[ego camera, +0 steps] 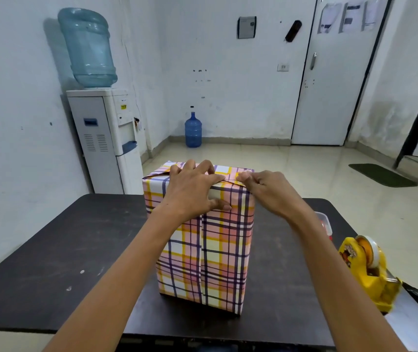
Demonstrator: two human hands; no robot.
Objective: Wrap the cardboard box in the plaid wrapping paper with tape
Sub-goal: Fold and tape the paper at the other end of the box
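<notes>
Pressure was applied by the left hand (pixel 192 189), fingers spread wide over the top, thumb pushed against the near face. In the middle of the table (pixel 63 262) the cardboard box was stood on end, hidden under plaid wrapping paper (pixel 215 255): long axis upright, seam faced near, folded end pointed up. At top right, a flap was pinched by the curled fingers of the right hand (pixel 266 189). Risk was judged real: were either hold eased, the top folds could spring open, or the tall box be tipped. Far right, the tape dispenser (pixel 370 273) was parked, well apart.
</notes>
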